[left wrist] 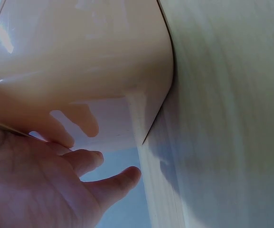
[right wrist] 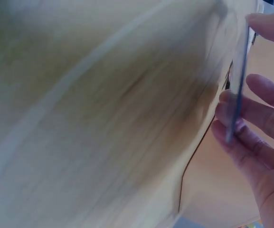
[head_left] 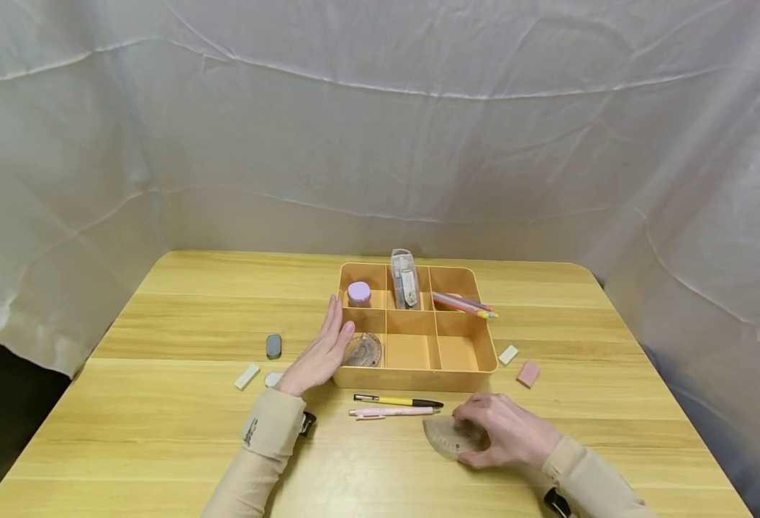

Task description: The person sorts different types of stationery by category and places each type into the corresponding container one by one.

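My right hand [head_left: 509, 432] pinches a clear semicircular protractor [head_left: 446, 437] between thumb and fingers, in front of the box. The right wrist view shows this protractor [right wrist: 243, 71] edge-on among the fingertips. With fingers straight, my left hand [head_left: 318, 356] rests against the left side of an orange six-compartment organizer box [head_left: 419, 379]; the left wrist view has the hand [left wrist: 42, 190] beside the glossy box wall [left wrist: 89, 61]. Another clear protractor [head_left: 365, 350] lies in the front left compartment. A yellow and black pen [head_left: 396, 401] and a pale pink pen [head_left: 393, 412] lie between the hands.
In the box's back row are a lilac-topped item [head_left: 358, 293], an upright clear case [head_left: 404, 280] and several colored sticks [head_left: 464, 303] poking over the right rim. Erasers lie around: grey [head_left: 273, 346] and white [head_left: 247, 377] at left, white [head_left: 508, 355] and pink [head_left: 528, 374] at right.
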Demonstrator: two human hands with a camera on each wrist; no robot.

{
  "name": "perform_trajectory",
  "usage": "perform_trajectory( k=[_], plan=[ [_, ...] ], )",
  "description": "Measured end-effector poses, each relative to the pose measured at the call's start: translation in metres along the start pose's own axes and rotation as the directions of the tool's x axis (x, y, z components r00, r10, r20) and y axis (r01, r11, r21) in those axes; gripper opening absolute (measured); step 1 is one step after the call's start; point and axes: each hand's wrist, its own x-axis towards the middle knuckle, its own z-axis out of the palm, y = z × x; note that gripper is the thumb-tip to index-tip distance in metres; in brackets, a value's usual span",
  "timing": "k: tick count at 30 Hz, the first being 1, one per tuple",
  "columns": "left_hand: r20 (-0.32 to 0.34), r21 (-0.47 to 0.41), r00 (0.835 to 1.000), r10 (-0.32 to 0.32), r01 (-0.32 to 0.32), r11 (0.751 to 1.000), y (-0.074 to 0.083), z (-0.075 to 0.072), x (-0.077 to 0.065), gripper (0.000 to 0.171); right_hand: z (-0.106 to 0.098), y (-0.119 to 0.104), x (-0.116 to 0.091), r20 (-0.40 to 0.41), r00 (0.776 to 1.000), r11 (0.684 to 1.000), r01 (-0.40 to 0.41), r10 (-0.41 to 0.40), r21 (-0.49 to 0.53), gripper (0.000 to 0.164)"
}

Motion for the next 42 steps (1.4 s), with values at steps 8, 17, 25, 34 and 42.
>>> perform_trajectory(
  k=[8, 17, 25, 34, 42],
  plan=[
    [0.017, -0.079, 0.998, -0.065, 0.066, 0.995, -0.001, -0.001, 0.000, 0.071, -0.008, -0.011, 0.006, -0.084, 0.996, 0.998, 0.044, -0.040, 0.052, 0.032],
    [0.036, -0.098, 0.996, -0.077, 0.081, 0.992, -0.001, -0.001, 0.000, 0.071, -0.024, -0.035, 0.044, -0.312, 0.950, 0.993, 0.067, -0.033, 0.099, 0.038],
    [0.036, -0.120, 0.998, -0.059, 0.063, 0.991, -0.002, -0.002, 0.001, 0.070, -0.029, -0.045, 0.094, -0.374, 0.912, 0.985, -0.155, 0.170, 0.070, 0.043],
    [0.038, -0.129, 0.997, -0.064, 0.069, 0.989, -0.003, -0.003, -0.002, 0.070, -0.020, -0.045, 0.159, -0.293, 0.883, 0.929, -0.362, 0.367, 0.074, 0.040],
    [0.044, -0.148, 0.997, -0.069, 0.075, 0.986, -0.004, -0.003, -0.002, 0.070, -0.009, -0.043, 0.188, -0.216, 0.877, 0.899, -0.438, 0.430, 0.012, 0.040]
  ],
)
